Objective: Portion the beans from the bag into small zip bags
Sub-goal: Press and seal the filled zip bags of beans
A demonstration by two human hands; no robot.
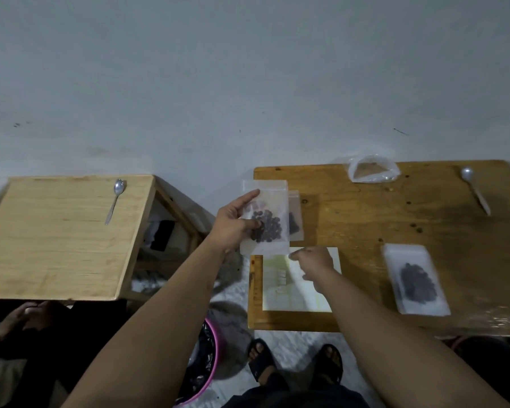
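1. The left hand (233, 225) pinches a small zip bag (265, 219) by its left side between thumb and fingers (249, 198). It holds the bag upright in the air at the left edge of the counter (365, 219), with dark beans (266, 226) bunched mid-bag.
2. The right hand (315, 260) hovers over a white sheet (295, 293). Its fingers are curled and blurred, so I cannot tell whether they hold anything.
3. I cannot tell whether the zip strip is sealed. If it is open, a tilt would likely drop beans past the edge onto the floor or into the pink bin (218, 348).
4. The one-sided pinch could let the bag slip or swing.
5. A second filled bag (295, 219) lies just behind. Setting this one carelessly on top could nudge either off the edge.
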